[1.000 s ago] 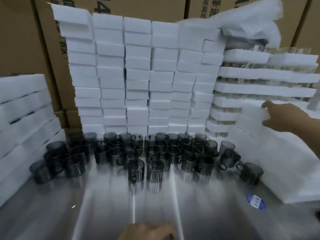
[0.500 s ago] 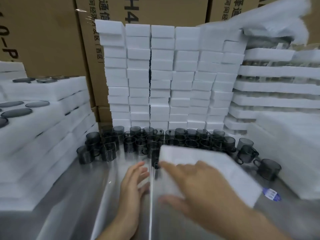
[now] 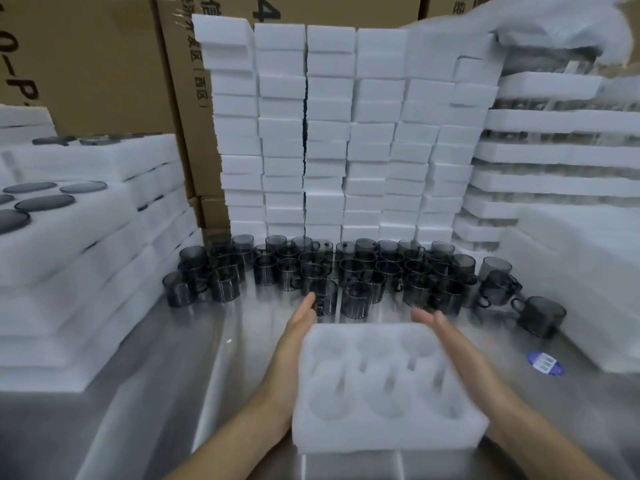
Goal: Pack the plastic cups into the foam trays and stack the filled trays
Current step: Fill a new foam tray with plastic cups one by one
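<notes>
Steel tabletop (image 3: 173, 393), cardboard boxes (image 3: 86, 64) behind. Foam tray (image 3: 384, 386), six pockets, at near edge, centre. Left grip (image 3: 294, 355) released, fingers straight, flat against tray's left side. Right grip (image 3: 460, 358) released, fingers straight, along right side, blurred. Dark cups (image 3: 346, 271) clustered just beyond tray. Foam blocks (image 3: 329, 133) stacked along far edge. Filled trays (image 3: 86, 220) stacked at left edge.

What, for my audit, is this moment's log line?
foam tray: empty | left hand: open, beside tray | right hand: open, beside tray
</notes>
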A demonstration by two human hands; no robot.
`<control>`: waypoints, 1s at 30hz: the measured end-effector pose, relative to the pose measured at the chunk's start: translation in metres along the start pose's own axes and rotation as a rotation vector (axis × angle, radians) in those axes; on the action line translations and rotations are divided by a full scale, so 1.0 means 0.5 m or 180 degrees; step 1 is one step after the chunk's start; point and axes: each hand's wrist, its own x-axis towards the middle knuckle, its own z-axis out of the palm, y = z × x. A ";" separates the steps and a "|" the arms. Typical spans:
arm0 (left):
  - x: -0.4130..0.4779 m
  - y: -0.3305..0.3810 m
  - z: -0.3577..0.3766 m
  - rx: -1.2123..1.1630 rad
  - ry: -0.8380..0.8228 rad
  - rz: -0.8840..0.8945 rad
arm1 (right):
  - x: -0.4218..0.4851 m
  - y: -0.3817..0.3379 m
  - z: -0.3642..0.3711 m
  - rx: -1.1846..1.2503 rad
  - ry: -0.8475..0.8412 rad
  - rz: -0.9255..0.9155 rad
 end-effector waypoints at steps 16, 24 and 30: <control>0.075 0.037 -0.113 0.1134 0.0914 0.0747 | 0.008 0.007 -0.049 -0.1531 0.0404 -0.0411; 0.069 0.042 -0.161 0.4092 0.1195 0.1708 | 0.010 0.040 -0.052 -0.1792 0.0351 -0.0435; 0.111 0.055 -0.179 0.4990 0.1912 0.1112 | 0.008 0.044 -0.050 -0.1920 0.0397 -0.0479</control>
